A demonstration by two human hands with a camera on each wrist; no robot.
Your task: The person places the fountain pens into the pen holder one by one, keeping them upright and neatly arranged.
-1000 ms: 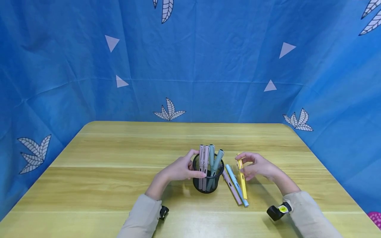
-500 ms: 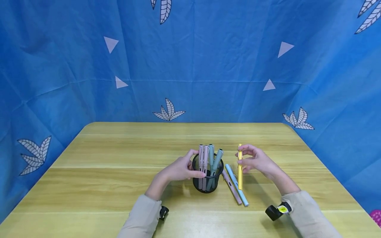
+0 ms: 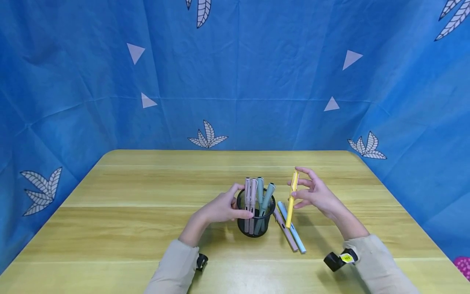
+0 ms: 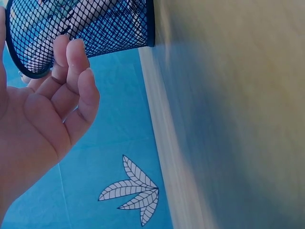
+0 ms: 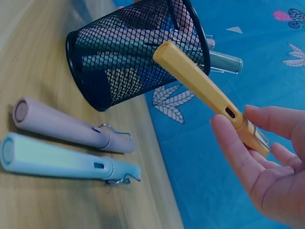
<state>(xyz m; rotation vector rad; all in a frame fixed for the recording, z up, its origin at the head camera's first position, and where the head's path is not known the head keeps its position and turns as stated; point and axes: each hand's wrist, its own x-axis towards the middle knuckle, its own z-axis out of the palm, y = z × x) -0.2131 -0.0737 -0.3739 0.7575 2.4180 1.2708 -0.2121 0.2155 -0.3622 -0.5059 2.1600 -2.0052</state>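
My right hand (image 3: 317, 196) pinches a yellow pen (image 3: 292, 200) by its clipped cap end, up off the table and tilted, its other end pointing down to the left. A black mesh pen holder (image 3: 256, 232) stands upright to its left. Inside it lean two pale purple pens (image 3: 247, 190) and two grey-green pens (image 3: 269, 192). My left hand (image 3: 222, 209) grips the holder's rim from the left, the thumb across the front; its curled fingers (image 4: 76, 59) show against the mesh in the left wrist view.
Between the holder and my right hand, a light purple pen (image 5: 66, 126) and a light blue pen (image 5: 62, 157) lie side by side on the wooden table (image 3: 128, 228). A blue patterned cloth (image 3: 235, 73) hangs behind the table.
My right hand has lifted the yellow pen off the table, and the pen's lower end has swung left toward the holder. The left hand and the holder have stayed put.
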